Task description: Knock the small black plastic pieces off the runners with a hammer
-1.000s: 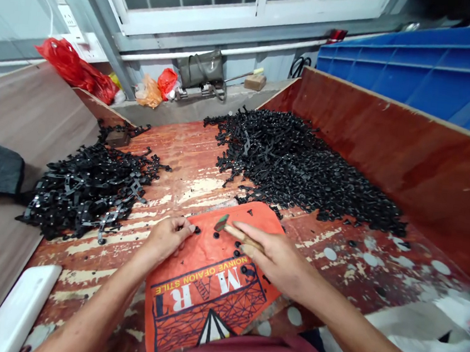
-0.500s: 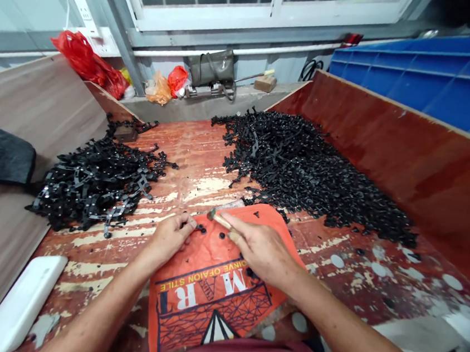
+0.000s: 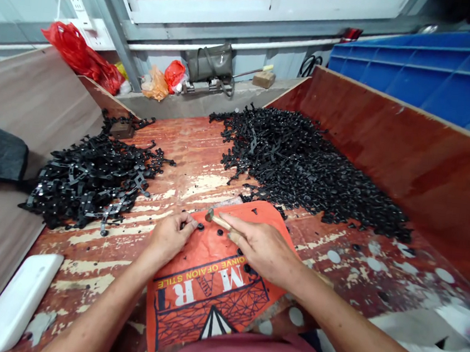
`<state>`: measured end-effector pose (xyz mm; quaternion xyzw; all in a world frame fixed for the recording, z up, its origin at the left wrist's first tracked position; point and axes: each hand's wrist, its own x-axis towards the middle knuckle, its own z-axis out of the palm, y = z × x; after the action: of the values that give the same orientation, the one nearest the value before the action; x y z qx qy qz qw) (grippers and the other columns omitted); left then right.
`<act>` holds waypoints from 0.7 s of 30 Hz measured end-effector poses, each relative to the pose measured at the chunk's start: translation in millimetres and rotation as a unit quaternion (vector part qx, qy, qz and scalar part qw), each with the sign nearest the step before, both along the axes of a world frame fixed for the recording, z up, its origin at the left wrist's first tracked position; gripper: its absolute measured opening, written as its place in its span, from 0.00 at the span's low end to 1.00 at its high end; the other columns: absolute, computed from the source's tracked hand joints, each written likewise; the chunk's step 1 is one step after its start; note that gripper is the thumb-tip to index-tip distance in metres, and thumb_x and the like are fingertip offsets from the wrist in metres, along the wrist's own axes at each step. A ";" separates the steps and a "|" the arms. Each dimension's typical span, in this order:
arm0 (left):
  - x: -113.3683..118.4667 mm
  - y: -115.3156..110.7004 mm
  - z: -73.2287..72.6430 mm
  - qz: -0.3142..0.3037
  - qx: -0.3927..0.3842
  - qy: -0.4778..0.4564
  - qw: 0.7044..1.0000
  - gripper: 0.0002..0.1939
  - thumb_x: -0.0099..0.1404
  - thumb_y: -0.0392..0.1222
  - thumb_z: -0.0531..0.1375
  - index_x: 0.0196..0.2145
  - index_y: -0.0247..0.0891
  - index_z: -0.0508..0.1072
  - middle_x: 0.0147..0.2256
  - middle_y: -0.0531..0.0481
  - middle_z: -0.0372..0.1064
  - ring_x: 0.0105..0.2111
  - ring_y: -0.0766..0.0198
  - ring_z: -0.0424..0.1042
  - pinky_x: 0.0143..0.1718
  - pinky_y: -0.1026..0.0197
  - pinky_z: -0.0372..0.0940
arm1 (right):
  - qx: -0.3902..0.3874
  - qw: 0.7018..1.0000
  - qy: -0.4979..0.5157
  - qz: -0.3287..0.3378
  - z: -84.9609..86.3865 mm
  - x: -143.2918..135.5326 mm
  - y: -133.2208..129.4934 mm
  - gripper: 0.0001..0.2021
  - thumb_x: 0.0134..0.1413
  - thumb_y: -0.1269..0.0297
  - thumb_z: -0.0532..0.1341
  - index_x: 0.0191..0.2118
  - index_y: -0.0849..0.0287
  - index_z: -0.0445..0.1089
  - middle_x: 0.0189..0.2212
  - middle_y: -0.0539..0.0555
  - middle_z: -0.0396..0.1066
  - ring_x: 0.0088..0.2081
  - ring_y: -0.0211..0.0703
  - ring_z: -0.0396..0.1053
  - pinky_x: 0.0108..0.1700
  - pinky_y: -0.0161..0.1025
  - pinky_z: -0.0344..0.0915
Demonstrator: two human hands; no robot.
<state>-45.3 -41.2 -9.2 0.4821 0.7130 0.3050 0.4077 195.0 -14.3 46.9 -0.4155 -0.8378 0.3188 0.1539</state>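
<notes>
My left hand rests at the left edge of the orange printed cloth, thumb and fingertips pinched on a small black part, mostly hidden by the fingers. Just right of those fingertips lies a black round piece. In my right hand is a small hammer with a pale wooden handle; its dark head is raised slightly over the cloth, pointing left. Another black round piece lies below the handle, and a few more sit partly beneath my right hand.
A large heap of black parts lies at the back right, and a heap of joined black pieces at the left. Wooden boards wall the work surface. A white power bank-like block lies at the left front. A blue crate stands behind.
The whole view has shifted slightly. The hammer head has turned a little and stays close to the left fingertips. Both hands keep their hold.
</notes>
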 end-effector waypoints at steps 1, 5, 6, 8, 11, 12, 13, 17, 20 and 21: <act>-0.3 0.6 -0.7 -0.006 0.002 0.001 1.000 0.17 0.58 0.56 0.60 0.25 0.40 0.68 0.16 0.59 0.59 0.15 0.69 0.56 0.19 0.66 0.50 | 0.002 1.000 0.006 0.005 -0.9 -2.0 -0.7 0.23 0.66 0.64 0.52 0.64 0.43 0.63 0.43 0.50 0.80 0.38 0.45 0.76 0.40 0.39 0.67; -2.7 1.2 -1.0 -0.023 0.008 0.005 1.000 0.17 0.59 0.57 0.59 0.26 0.40 0.69 0.16 0.59 0.58 0.15 0.68 0.58 0.19 0.66 0.51 | 0.002 1.000 -0.013 0.020 -4.6 -10.6 -2.9 0.23 0.65 0.64 0.54 0.64 0.42 0.63 0.46 0.51 0.79 0.42 0.46 0.75 0.42 0.38 0.67; -3.5 0.7 -0.3 -0.028 0.010 0.003 1.000 0.17 0.60 0.57 0.59 0.28 0.39 0.70 0.16 0.59 0.58 0.15 0.68 0.58 0.19 0.66 0.51 | 0.000 1.000 -0.023 0.021 -5.2 -12.0 -3.2 0.23 0.65 0.64 0.55 0.64 0.42 0.63 0.46 0.51 0.79 0.42 0.46 0.76 0.42 0.38 0.67; -4.9 -0.6 2.1 -0.043 0.014 -0.013 0.999 0.17 0.62 0.56 0.57 0.31 0.39 0.71 0.18 0.58 0.60 0.16 0.68 0.61 0.19 0.67 0.53 | -0.004 0.999 -0.037 0.021 -5.7 -13.7 -3.6 0.23 0.66 0.64 0.54 0.64 0.41 0.62 0.45 0.51 0.79 0.42 0.45 0.76 0.42 0.38 0.67; -5.6 -2.6 6.6 -0.055 0.032 -0.052 0.997 0.15 0.64 0.54 0.56 0.35 0.38 0.70 0.21 0.59 0.60 0.16 0.71 0.61 0.18 0.68 0.54 | -0.008 0.999 -0.041 0.025 -5.7 -14.0 -2.9 0.23 0.67 0.64 0.54 0.65 0.41 0.62 0.43 0.51 0.80 0.41 0.45 0.76 0.41 0.38 0.67; -5.3 -3.1 7.8 -0.048 0.035 -0.064 0.996 0.15 0.63 0.53 0.57 0.34 0.38 0.69 0.21 0.60 0.59 0.15 0.72 0.60 0.17 0.69 0.54 | -0.009 0.999 -0.041 0.027 -5.5 -13.7 -2.4 0.23 0.67 0.64 0.54 0.65 0.42 0.62 0.43 0.51 0.80 0.40 0.45 0.76 0.41 0.38 0.67; -4.8 -3.4 8.7 -0.037 0.035 -0.075 0.996 0.14 0.62 0.53 0.58 0.34 0.38 0.68 0.20 0.61 0.58 0.14 0.72 0.60 0.17 0.69 0.54 | -0.008 0.999 -0.041 0.029 -5.1 -13.2 -1.8 0.23 0.67 0.64 0.54 0.65 0.43 0.62 0.43 0.51 0.80 0.40 0.45 0.76 0.41 0.39 0.68; -3.2 -3.9 6.9 -0.004 0.019 -0.108 0.994 0.15 0.58 0.53 0.60 0.30 0.38 0.66 0.17 0.63 0.56 0.13 0.72 0.61 0.16 0.70 0.55 | 0.007 0.999 -0.017 0.030 0.7 -9.2 -0.7 0.23 0.67 0.64 0.53 0.65 0.45 0.61 0.47 0.52 0.78 0.43 0.46 0.76 0.44 0.41 0.70; -3.7 -4.1 2.4 0.011 0.030 -0.123 0.992 0.16 0.57 0.54 0.62 0.29 0.38 0.66 0.17 0.62 0.58 0.13 0.72 0.61 0.16 0.70 0.55 | 0.043 0.998 0.052 0.013 6.0 -7.1 -3.1 0.24 0.69 0.65 0.50 0.68 0.45 0.56 0.54 0.52 0.74 0.48 0.46 0.75 0.50 0.43 0.70; -4.1 -4.1 1.2 0.012 0.033 -0.126 0.991 0.17 0.57 0.55 0.62 0.29 0.38 0.66 0.17 0.62 0.58 0.13 0.72 0.62 0.16 0.70 0.56 | 0.055 0.996 0.076 0.011 6.5 -7.5 -4.2 0.25 0.70 0.65 0.49 0.69 0.46 0.53 0.57 0.52 0.72 0.51 0.45 0.73 0.52 0.43 0.69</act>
<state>-49.4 -45.3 -8.0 0.4446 0.6513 0.3915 0.4742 187.4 -18.5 53.3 -0.3721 -0.8445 0.3042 0.2365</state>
